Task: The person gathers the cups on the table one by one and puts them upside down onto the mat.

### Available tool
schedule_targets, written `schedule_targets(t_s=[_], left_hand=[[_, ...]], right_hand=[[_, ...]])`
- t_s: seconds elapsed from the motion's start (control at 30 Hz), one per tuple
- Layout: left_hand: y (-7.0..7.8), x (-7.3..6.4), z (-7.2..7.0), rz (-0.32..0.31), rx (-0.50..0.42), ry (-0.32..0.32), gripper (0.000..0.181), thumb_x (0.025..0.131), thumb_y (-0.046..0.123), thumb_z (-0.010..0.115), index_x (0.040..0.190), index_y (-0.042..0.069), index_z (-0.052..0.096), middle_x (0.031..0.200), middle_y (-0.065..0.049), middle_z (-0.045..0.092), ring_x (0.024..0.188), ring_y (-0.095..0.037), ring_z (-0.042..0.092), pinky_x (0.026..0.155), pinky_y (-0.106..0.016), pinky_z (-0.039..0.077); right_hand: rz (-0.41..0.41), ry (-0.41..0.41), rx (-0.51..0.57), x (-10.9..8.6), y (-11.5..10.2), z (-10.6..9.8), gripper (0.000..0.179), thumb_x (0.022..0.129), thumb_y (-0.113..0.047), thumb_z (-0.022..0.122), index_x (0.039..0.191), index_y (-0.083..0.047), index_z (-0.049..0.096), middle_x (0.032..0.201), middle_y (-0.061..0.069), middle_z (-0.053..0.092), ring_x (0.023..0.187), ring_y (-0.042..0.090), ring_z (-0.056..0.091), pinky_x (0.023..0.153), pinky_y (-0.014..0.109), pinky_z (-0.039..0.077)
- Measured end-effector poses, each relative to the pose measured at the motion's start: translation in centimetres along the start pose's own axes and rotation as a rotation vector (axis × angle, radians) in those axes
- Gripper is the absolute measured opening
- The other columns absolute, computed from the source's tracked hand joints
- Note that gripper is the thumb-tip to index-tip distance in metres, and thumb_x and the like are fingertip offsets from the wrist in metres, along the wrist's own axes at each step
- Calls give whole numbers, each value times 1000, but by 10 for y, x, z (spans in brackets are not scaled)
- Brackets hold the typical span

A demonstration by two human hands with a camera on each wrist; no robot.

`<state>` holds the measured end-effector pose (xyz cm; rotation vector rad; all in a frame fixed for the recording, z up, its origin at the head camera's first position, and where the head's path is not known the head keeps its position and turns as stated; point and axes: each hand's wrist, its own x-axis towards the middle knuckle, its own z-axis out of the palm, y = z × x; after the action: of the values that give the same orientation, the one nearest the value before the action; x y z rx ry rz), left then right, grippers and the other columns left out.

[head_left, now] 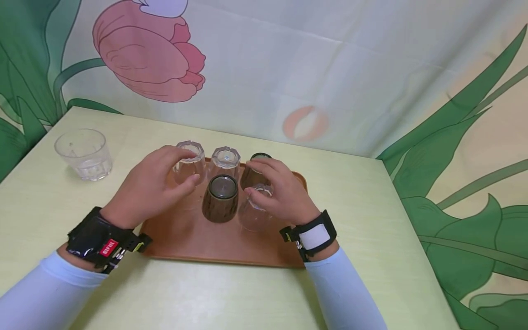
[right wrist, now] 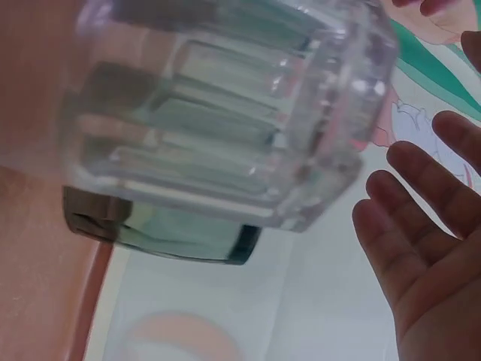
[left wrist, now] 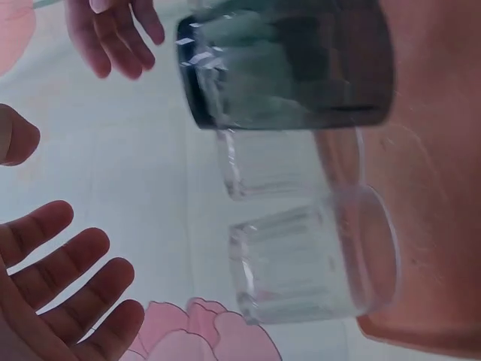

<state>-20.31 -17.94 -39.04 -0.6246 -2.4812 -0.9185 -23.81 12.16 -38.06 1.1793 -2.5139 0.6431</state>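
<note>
Several upside-down glasses stand on a brown tray (head_left: 181, 243). Its back row holds a clear glass (head_left: 194, 168) at left, another clear glass (head_left: 226, 162) in the middle and a dark tinted glass (head_left: 249, 178) at right. In front are a dark glass (head_left: 220, 201) and, right of it, a clear faceted glass (head_left: 252, 217). My left hand (head_left: 150, 185) hovers by the back-left glass, fingers parted and holding nothing. Over the right-hand glasses is my right hand (head_left: 284, 190); the right wrist view shows its relaxed fingers (right wrist: 413, 214) apart from the clear faceted glass (right wrist: 225, 113).
Left of the tray, a clear glass (head_left: 84, 158) stands upright on the pale table (head_left: 354, 220). A cloth printed with flowers and leaves (head_left: 255, 68) hangs behind the table and down its right side.
</note>
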Motion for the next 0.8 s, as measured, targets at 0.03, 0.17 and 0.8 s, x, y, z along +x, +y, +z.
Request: schedule_targets(t_s=[0.03,0.17,0.8], left_hand=[[2,1,0,13,-5,7,45,88,25,75,128,9,62,127,-9,64,122,-26,57,101,-51,49],[7,4,2,61,-19,30,47,87,25,76,128,7,62,131,-9,62,127,-27,54,106,-51,46],[25,10,10,164,-109,79,50,85,25,75,129,7,60,124,-6,62,118,-21,55,101,-46,50]], right_hand=[[3,8,5,0,-1,-1,52,93,-30,68,138,-7,57,139,10,55,131,25,50,109,38,45],[16,47,25,-1,-4,-4,53,92,-29,70,139,-8,57,140,10,56,133,23,50,110,36,45],[-23,100,62,-6,-10,-16,54,90,-26,71,138,-7,58,139,11,57,132,24,51,112,38,42]])
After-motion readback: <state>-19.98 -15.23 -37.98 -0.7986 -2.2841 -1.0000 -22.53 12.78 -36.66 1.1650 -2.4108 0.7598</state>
